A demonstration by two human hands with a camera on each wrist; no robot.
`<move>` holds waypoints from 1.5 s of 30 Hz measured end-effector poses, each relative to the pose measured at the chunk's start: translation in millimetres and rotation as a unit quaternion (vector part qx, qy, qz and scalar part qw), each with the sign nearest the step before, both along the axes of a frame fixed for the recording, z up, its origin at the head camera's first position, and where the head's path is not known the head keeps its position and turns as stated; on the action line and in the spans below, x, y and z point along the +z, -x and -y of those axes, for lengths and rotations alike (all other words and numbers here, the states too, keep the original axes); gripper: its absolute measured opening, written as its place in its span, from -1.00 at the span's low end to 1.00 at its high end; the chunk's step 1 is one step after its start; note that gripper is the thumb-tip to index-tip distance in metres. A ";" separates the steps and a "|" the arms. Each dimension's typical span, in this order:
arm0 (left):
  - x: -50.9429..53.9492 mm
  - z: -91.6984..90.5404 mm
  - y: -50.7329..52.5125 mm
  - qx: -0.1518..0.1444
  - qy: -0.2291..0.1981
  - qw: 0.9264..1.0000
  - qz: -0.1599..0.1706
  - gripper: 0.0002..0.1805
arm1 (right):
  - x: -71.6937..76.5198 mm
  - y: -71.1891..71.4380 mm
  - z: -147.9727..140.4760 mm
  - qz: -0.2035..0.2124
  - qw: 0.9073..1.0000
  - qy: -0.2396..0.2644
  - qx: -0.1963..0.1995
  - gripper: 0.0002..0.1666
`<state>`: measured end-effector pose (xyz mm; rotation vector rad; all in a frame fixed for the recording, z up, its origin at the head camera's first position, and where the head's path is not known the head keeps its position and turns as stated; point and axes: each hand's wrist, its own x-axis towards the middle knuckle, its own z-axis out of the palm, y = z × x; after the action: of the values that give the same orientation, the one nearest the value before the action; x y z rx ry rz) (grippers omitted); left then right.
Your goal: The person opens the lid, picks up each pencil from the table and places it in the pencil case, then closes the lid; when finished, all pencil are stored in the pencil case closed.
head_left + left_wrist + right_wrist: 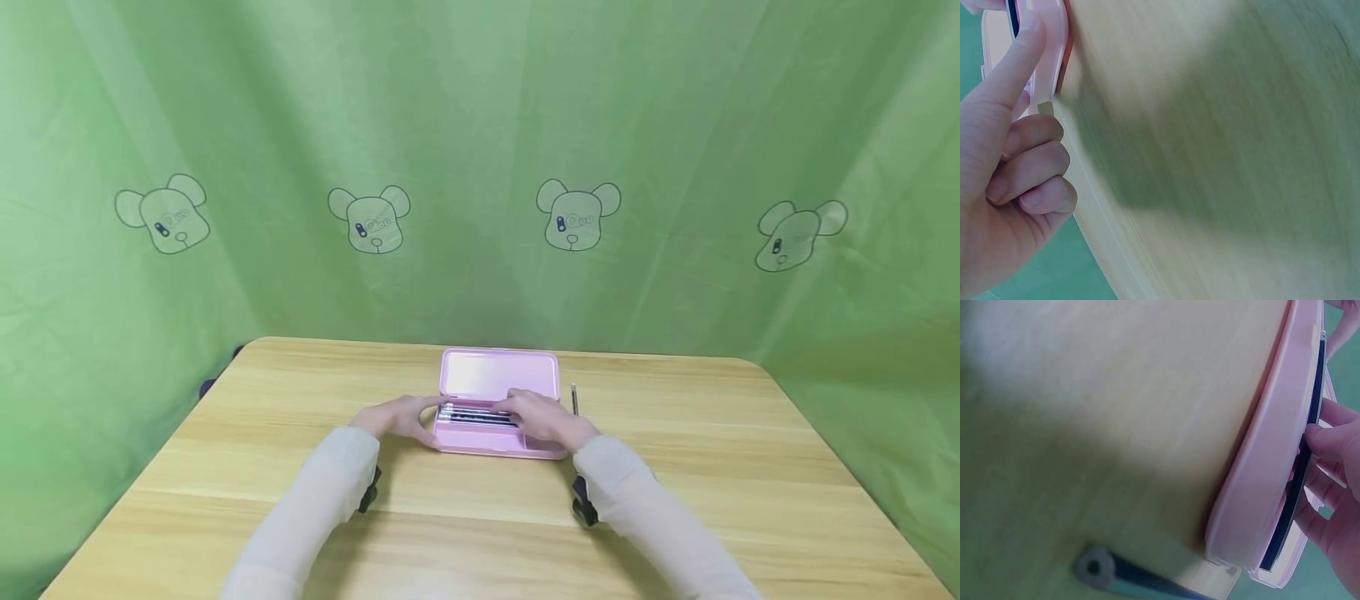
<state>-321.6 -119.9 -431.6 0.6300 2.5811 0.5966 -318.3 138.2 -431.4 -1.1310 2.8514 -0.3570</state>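
A pink pencil case (480,439) lies on the table with its lid (498,375) raised toward the back. Several dark pencils (480,415) lie side by side inside, their pale ends to the left. My left hand (401,417) grips the case's left end between thumb and index finger; in the left wrist view its other fingers (1032,169) are curled beside the case. Over the right part, my right hand (536,414) pinches a dark pencil (1305,456) with thumb and fingers, the pencil lying lengthwise along the case. Parts of the pencils are hidden by that hand.
One more pencil (574,400) lies on the wooden table (675,467) just right of the case; its blurred end (1094,567) shows in the right wrist view. A green curtain (480,292) with bear-head drawings hangs behind the table and along its sides.
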 end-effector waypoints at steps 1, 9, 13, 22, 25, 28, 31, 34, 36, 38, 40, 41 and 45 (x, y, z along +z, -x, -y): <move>0.1 0.2 0.1 0.001 0.000 1.000 0.000 -0.05 | 0.0 0.2 0.4 0.001 1.000 -0.001 0.000 -0.54; 0.0 0.6 -0.3 -0.002 -0.008 1.000 0.002 -0.03 | -0.5 0.7 4.8 -0.003 1.000 -0.020 0.009 -0.55; 0.1 0.2 0.3 -0.003 -0.009 1.000 0.001 -0.03 | -2.0 1.4 6.2 -0.004 1.000 -0.027 -0.003 -0.52; 2.8 -0.3 -1.3 -0.005 -0.006 1.000 0.001 -0.05 | -4.6 -1.2 4.1 0.000 0.999 -0.032 -0.039 -0.47; 4.0 -0.5 -2.0 0.000 -0.004 1.000 0.004 -0.05 | -4.2 -1.4 3.6 -0.003 0.999 -0.025 -0.036 -0.50; 4.0 -0.5 -2.0 0.001 -0.001 1.000 0.004 -0.06 | -3.4 -2.4 3.9 -0.008 0.999 -0.022 -0.031 -0.53; 4.4 -0.4 -2.4 0.000 0.001 1.000 0.002 -0.06 | -2.8 -3.6 5.3 -0.011 0.999 -0.021 -0.027 -0.53; 5.2 0.1 -3.0 -0.001 0.002 1.000 -0.001 -0.06 | -2.6 -4.1 7.1 -0.016 0.999 -0.027 -0.026 -0.53; 5.6 0.2 -3.3 -0.002 0.001 1.000 -0.001 -0.06 | -3.4 -4.1 7.6 -0.019 0.999 -0.037 -0.028 -0.55; 6.3 0.1 -3.6 -0.002 0.001 1.000 0.001 -0.06 | -3.6 -4.3 7.5 -0.023 0.998 -0.042 -0.029 -0.56; 7.4 -0.4 -3.8 0.001 0.004 1.000 0.003 -0.06 | -3.8 -4.5 7.3 -0.021 0.999 -0.040 -0.027 -0.56; 7.6 -0.6 -3.8 0.002 0.005 1.000 0.002 -0.06 | -4.2 -4.4 7.0 -0.020 0.999 -0.038 -0.026 -0.56; 7.0 -2.6 -3.9 -0.001 0.012 1.000 -0.004 -0.05 | -6.0 -4.3 4.5 -0.001 1.000 -0.008 -0.029 -0.58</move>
<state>-317.8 -117.2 -424.6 0.6272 2.5909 0.5641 -314.0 133.7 -437.4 -1.0476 2.8883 -0.3373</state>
